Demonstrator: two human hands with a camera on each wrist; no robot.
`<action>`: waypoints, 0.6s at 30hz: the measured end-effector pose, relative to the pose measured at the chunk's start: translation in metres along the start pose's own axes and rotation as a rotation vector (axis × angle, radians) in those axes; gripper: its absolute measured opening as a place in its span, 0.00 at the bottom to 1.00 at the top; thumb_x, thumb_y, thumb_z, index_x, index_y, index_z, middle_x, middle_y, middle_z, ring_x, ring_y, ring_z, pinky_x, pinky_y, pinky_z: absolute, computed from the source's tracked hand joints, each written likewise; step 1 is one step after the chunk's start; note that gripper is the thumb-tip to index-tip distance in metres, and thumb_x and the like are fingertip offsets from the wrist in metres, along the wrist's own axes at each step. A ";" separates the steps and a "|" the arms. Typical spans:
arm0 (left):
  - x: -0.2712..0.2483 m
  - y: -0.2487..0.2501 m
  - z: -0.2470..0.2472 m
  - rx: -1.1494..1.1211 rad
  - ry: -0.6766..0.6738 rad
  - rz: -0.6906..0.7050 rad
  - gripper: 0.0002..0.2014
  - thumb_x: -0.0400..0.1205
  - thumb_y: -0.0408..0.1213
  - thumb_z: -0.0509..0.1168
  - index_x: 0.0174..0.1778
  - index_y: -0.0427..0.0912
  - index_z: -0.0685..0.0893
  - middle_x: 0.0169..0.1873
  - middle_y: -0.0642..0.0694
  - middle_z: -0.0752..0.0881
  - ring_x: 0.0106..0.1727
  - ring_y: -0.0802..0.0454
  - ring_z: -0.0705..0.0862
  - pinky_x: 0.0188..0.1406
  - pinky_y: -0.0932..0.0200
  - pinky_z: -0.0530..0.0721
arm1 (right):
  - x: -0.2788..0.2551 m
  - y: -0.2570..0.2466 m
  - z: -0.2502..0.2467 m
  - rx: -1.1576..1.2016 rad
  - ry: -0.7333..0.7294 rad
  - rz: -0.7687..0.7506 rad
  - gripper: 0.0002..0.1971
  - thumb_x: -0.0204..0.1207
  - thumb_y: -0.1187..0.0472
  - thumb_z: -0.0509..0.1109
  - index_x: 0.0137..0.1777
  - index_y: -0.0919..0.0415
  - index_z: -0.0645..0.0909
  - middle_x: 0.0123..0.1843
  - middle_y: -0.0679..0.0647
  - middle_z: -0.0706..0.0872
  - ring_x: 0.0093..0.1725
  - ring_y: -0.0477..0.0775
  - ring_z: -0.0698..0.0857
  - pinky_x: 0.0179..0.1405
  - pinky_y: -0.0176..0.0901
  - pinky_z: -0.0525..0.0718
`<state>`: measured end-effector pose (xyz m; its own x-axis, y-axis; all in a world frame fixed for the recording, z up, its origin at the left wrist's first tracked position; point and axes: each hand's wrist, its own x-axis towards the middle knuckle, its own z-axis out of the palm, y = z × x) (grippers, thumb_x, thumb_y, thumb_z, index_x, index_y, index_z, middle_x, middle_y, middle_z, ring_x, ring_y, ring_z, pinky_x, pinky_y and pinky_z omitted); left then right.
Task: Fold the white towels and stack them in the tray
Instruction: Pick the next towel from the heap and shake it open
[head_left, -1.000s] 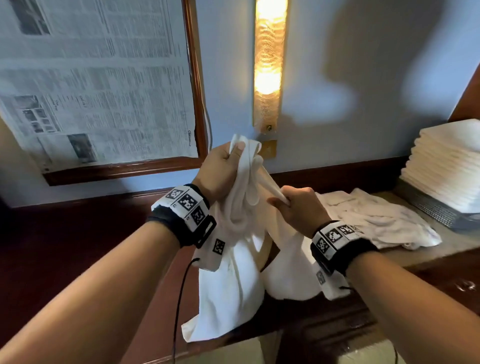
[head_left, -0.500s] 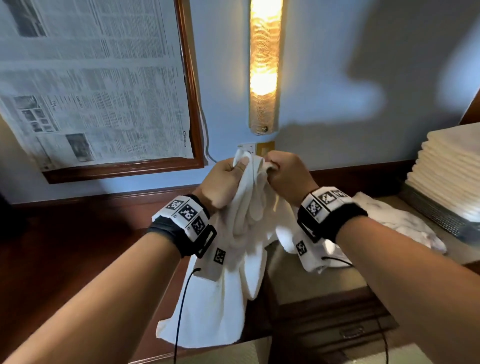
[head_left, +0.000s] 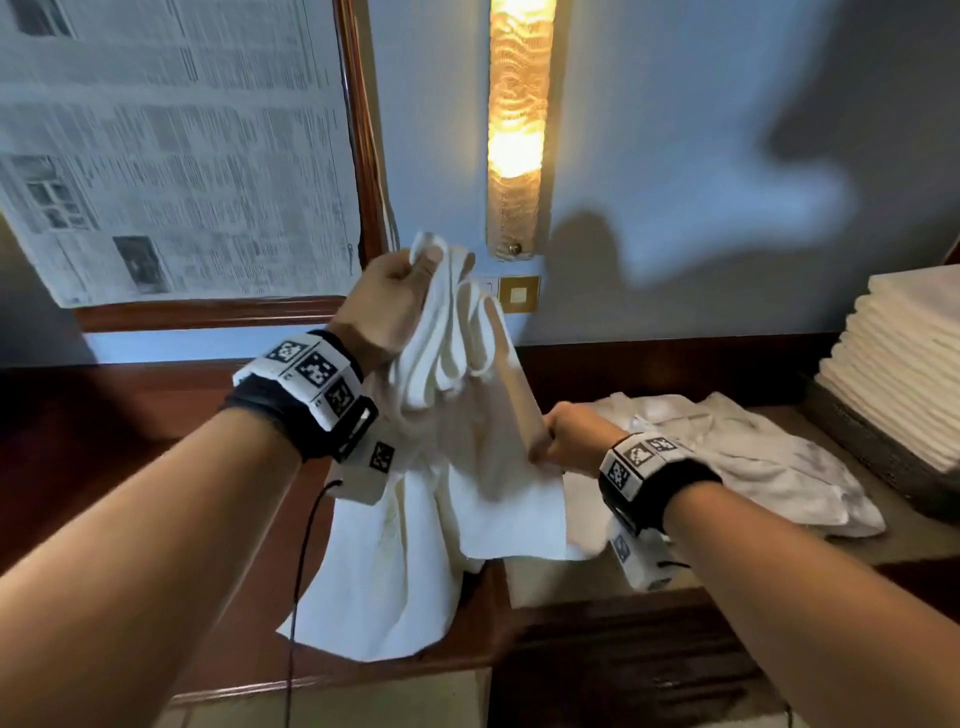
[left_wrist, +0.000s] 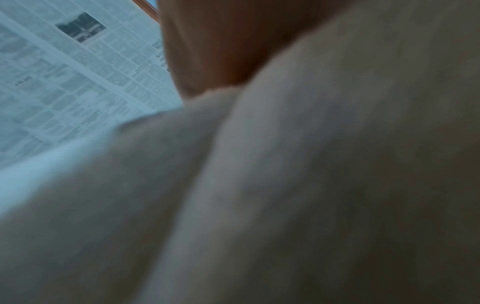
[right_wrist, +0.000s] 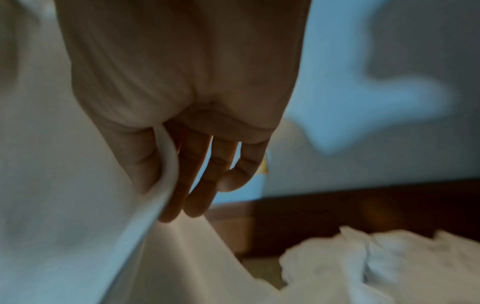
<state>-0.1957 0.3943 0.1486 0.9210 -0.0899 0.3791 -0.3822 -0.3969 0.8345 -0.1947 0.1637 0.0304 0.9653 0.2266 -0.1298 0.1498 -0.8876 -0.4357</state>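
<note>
At a dark wooden counter (head_left: 883, 545) beneath a lit wall lamp (head_left: 519, 130), a person works a white towel (head_left: 467, 457) held up in the air between both hands, its lower half hanging limp over the counter's front edge. Soft, light and without any stiffness, the cloth will likely sag wherever it is unsupported, so the hemmed edge and corners look the sensible places to take hold. A crumpled heap of unfolded towels (head_left: 753, 457) lies on the counter just behind the right wrist, and a tall stack of folded towels (head_left: 904, 364) sits in the tray (head_left: 878, 452) at far right, cut off by the frame. Left hand (head_left: 387, 306), raised, clenches a bunched top corner; right hand (head_left: 569, 439), lower, pinches the towel's side edge between thumb and forefinger, the other fingers (right_wrist: 207, 174) hanging loose behind the hem. Most of the left wrist view is blurred cloth, so that hand's fingertips cannot be made out there. How many towels the heap holds cannot be told.
</note>
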 end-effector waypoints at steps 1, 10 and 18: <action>0.000 0.000 -0.003 0.019 0.044 0.000 0.23 0.92 0.49 0.55 0.41 0.35 0.82 0.35 0.38 0.81 0.36 0.48 0.79 0.32 0.63 0.76 | 0.000 0.005 0.011 0.038 -0.025 -0.008 0.04 0.75 0.60 0.78 0.46 0.60 0.92 0.33 0.48 0.85 0.39 0.49 0.84 0.41 0.36 0.76; -0.030 -0.007 -0.047 -0.081 0.242 -0.018 0.17 0.92 0.47 0.57 0.42 0.49 0.84 0.33 0.56 0.89 0.37 0.61 0.88 0.44 0.61 0.87 | 0.010 0.029 0.076 0.045 -0.065 0.068 0.20 0.81 0.62 0.69 0.25 0.51 0.80 0.25 0.47 0.82 0.38 0.55 0.87 0.47 0.45 0.82; -0.075 0.007 -0.125 -0.284 0.501 0.079 0.14 0.86 0.31 0.58 0.35 0.49 0.71 0.28 0.56 0.73 0.30 0.61 0.73 0.36 0.61 0.73 | 0.008 -0.044 0.038 0.182 0.278 0.018 0.11 0.79 0.64 0.71 0.35 0.54 0.85 0.38 0.57 0.86 0.43 0.55 0.83 0.41 0.38 0.71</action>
<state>-0.2767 0.5128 0.1758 0.7672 0.3614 0.5298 -0.5173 -0.1398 0.8443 -0.2013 0.2195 0.0149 0.9926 0.0709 0.0982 0.1154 -0.7983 -0.5911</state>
